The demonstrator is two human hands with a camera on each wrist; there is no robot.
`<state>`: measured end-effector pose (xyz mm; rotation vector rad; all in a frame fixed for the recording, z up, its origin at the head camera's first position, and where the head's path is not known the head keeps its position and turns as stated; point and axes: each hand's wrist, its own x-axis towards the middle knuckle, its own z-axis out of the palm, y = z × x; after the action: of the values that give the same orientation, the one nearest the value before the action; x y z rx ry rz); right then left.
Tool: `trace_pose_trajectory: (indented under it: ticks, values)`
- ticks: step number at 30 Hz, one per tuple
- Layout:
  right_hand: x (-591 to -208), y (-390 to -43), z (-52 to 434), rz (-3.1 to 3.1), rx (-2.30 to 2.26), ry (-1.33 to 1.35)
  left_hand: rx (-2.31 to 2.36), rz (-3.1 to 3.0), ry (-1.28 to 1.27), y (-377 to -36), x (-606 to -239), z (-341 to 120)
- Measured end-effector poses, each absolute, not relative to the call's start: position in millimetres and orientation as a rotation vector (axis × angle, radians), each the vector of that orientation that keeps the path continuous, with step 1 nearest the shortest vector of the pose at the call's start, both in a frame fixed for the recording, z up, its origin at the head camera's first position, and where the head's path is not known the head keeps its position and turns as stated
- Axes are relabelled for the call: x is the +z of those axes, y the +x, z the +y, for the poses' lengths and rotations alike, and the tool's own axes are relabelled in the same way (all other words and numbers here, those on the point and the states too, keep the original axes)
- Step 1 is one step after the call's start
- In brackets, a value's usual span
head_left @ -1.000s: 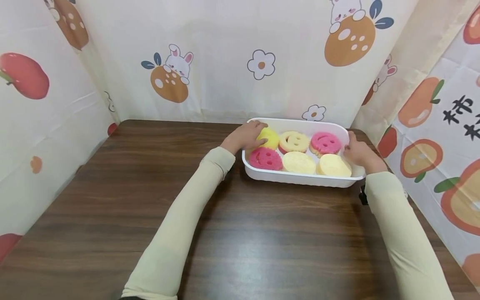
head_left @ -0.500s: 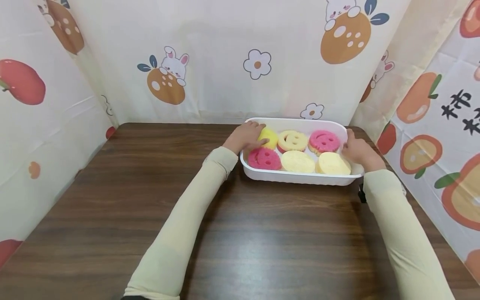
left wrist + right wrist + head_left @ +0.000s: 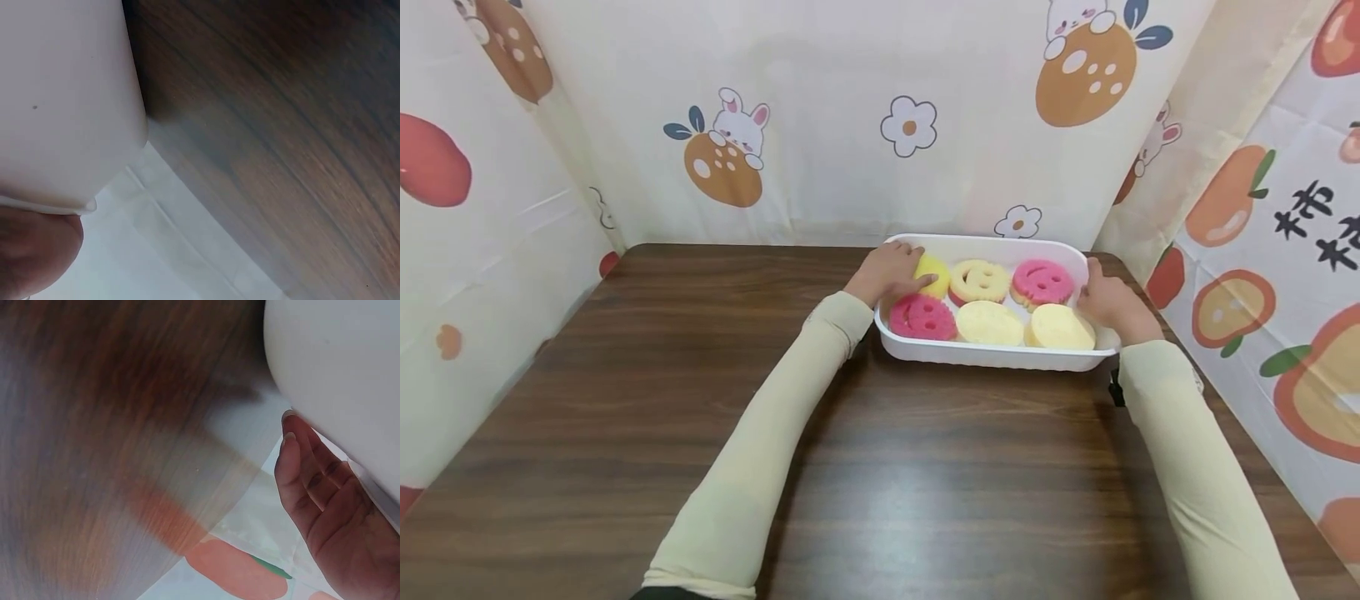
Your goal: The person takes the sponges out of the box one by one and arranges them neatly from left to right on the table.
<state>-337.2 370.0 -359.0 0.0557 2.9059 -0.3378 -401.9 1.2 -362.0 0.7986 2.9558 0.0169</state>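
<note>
A white tray stands on the dark wooden worktop, toward 1 o'clock from its centre and near the patterned cloth backdrop. It holds 6 round sponges in 2 rows of 3. Far row, from 9 to 3 o'clock: a yellow sponge, a cream smiley sponge, a pink smiley sponge. Near row: a second pink smiley sponge, a plain cream sponge, and another cream sponge tilted against the tray's wall.

The left hand grips the tray's 9 o'clock end, its fingers curled over the rim and the thumb lying beside the yellow sponge. The right hand grips the 3 o'clock end; the right wrist view shows its fingers together and laid along the tray's outer wall. Both forearms wear pale sleeves.
</note>
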Motion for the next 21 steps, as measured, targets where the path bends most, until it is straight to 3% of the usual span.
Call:
trace_pose_trajectory:
  ticks: [21]
  values:
    - [-359.6, -336.4, 367.0, 2.921, -0.317, 0.055, 0.092, 2.939, 0.771, -406.5, -363.3, 7.7]
